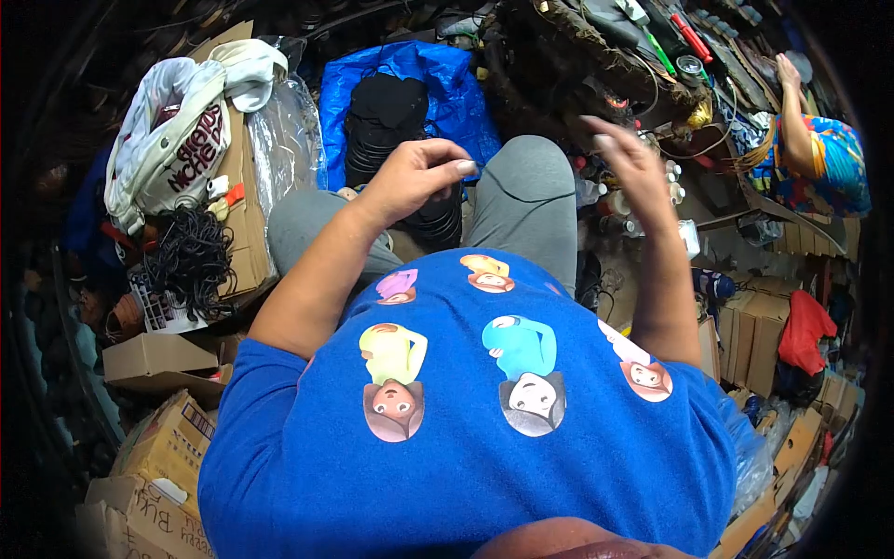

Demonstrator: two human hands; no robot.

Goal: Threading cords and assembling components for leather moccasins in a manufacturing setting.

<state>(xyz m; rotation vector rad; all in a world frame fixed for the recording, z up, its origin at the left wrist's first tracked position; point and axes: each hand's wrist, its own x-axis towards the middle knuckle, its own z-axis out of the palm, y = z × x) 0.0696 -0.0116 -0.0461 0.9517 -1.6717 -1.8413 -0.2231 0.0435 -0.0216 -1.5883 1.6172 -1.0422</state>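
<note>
Head view: left hand [416, 183] is pinching a thin black cord [512, 198], likely light and limp, best taken near one end, while right hand [636, 170] is hovering loosely open.

Left side: cardboard sheet [247, 244], a white cloth bag [172, 116] with dark red print lying over its upper end. Clear plastic [291, 140] along the sheet's right edge; small orange item [234, 195] toward its lower end. Below the sheet's lower edge: open carton [158, 358], then a yellowish-brown box [175, 440].

Right side: red-handled tool [691, 39] near a green pen-like item [661, 54] and a round glass-like container [689, 65]. Co-worker [824, 168] in multicoloured clothing. Lower: red cloth [806, 333] beside upright cardboard pieces [752, 335].
</note>
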